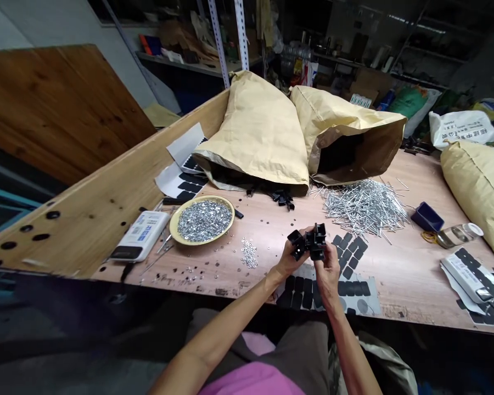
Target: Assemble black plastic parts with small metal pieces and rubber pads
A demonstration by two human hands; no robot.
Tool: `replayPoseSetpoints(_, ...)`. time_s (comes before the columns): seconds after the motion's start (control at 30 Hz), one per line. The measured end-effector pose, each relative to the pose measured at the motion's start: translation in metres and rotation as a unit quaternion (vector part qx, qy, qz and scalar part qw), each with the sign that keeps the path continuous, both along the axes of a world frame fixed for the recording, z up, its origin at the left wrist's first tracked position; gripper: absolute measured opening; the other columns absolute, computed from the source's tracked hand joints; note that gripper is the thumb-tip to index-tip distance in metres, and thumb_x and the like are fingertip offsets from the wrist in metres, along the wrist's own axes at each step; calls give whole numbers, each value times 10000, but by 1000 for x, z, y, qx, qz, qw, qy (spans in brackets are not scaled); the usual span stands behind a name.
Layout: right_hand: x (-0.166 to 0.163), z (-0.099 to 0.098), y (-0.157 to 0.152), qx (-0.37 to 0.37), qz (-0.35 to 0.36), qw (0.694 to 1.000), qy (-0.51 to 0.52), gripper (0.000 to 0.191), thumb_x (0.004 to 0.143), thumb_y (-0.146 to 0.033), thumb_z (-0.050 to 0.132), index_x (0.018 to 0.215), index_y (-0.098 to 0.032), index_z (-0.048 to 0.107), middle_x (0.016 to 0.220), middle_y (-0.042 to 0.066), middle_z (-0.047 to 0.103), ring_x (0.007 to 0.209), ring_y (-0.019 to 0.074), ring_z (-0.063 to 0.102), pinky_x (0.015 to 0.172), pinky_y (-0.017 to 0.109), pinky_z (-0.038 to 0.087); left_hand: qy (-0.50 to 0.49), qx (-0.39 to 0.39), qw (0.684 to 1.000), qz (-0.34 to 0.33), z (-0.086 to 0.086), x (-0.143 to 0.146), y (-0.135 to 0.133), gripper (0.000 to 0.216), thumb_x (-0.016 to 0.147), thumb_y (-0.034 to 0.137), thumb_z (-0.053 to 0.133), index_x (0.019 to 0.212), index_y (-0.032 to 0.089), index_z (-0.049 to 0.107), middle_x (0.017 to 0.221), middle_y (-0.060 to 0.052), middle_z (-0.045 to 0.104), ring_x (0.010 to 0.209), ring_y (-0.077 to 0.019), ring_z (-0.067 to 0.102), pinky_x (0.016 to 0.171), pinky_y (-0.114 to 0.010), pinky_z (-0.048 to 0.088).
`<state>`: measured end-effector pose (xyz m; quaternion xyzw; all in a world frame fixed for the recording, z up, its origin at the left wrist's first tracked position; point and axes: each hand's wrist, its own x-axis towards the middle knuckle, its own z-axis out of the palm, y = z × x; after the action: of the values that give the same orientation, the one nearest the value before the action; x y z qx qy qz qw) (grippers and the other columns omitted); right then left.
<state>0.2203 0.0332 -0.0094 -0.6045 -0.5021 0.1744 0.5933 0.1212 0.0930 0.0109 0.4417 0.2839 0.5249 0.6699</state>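
Note:
A cluster of small black plastic pieces [310, 241] is held over the near edge of the wooden table [395, 274]. My left hand [287, 263] grips its left side with closed fingers. My right hand [327, 270] pinches its right and lower side. Directly beneath the hands lies a white sheet of black adhesive pads [346, 285]. A small heap of tiny silver washers [249, 253] sits just left of my left hand.
A yellow dish of silver washers [201, 219] stands at left beside a white device [140, 236]. A pile of metal pins [364, 204] lies behind the hands. Two tan paper sacks [263, 131] lie open at the back; another sack [477, 186] lies right. A blue tray [427, 216].

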Motion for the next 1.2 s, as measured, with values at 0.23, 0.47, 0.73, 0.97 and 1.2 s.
replayPoseSetpoints(0.23, 2, -1, 2, -24, 55, 997, 42, 374, 786, -329, 567, 1142, -216, 543, 1068, 87, 619, 954, 193, 624, 862, 370, 525, 18, -49, 998, 18, -10, 0, 6, 324, 470, 125, 791, 772, 198, 697, 903, -72, 723, 1051, -272, 623, 947, -374, 465)
replayPoseSetpoints(0.47, 19, 11, 17, -132, 134, 982, -13, 313, 761, -311, 563, 1050, -215, 633, 928, 55, 658, 786, 172, 624, 665, 308, 527, 7, -215, 977, 0, -14, 0, 1, 377, 428, 294, 864, 739, 142, 713, 746, -57, 732, 723, -208, 685, 725, -332, 547)
replayPoseSetpoints(0.73, 6, -18, 50, -217, 55, 974, 23, 261, 726, -267, 536, 942, -146, 621, 797, 34, 649, 645, 146, 606, 585, 278, 520, -41, -293, 944, 148, -24, -2, 14, 445, 376, 346, 881, 631, 119, 595, 537, 34, 602, 462, -87, 577, 480, -208, 502)
replayPoseSetpoints(0.97, 46, 13, 98, -307, -44, 855, -415, 303, 895, -153, 406, 1120, -152, 609, 1079, 126, 617, 906, 185, 597, 727, 293, 485, -8, -294, 937, 187, -18, -20, 27, 424, 415, 297, 859, 737, 120, 647, 577, 29, 627, 495, -96, 608, 496, -203, 508)
replayPoseSetpoints(1.2, 103, 18, 96, -359, -24, 734, -576, 322, 839, -5, 381, 963, -136, 647, 1006, 177, 633, 932, 257, 569, 776, 365, 426, 32, -189, 977, 96, -17, -4, 13, 278, 524, 308, 802, 723, 142, 701, 700, -31, 713, 705, -164, 681, 728, -283, 529)
